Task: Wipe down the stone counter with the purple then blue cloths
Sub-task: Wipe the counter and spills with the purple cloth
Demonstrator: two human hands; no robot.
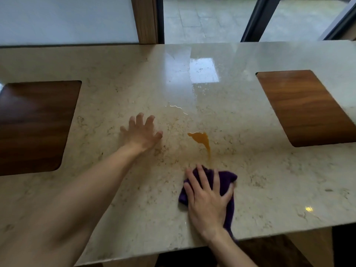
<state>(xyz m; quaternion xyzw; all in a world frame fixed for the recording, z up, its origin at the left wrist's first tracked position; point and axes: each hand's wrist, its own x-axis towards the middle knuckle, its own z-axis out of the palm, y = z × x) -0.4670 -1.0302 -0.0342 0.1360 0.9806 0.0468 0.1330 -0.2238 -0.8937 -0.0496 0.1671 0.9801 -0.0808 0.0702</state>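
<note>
A beige stone counter (pixel 260 185) fills the view. An orange liquid spill (pixel 201 140) lies near its middle, with a thin tail running toward me. A clear wet streak (pixel 177 107) shines farther back. My right hand (pixel 208 197) presses flat on a crumpled purple cloth (pixel 227 180) just below the spill's tail, fingers spread and straight. Left of the spill, my left hand (pixel 142 132) rests on the bare stone with fingers spread. No blue cloth is in view.
Two dark wooden inlays sit in the counter, one at the left (pixel 36 126) and one at the right (pixel 306 106). Behind the counter stand a wooden post (pixel 147 20) and large windows. The counter's near edge (pixel 173 249) runs below my right wrist.
</note>
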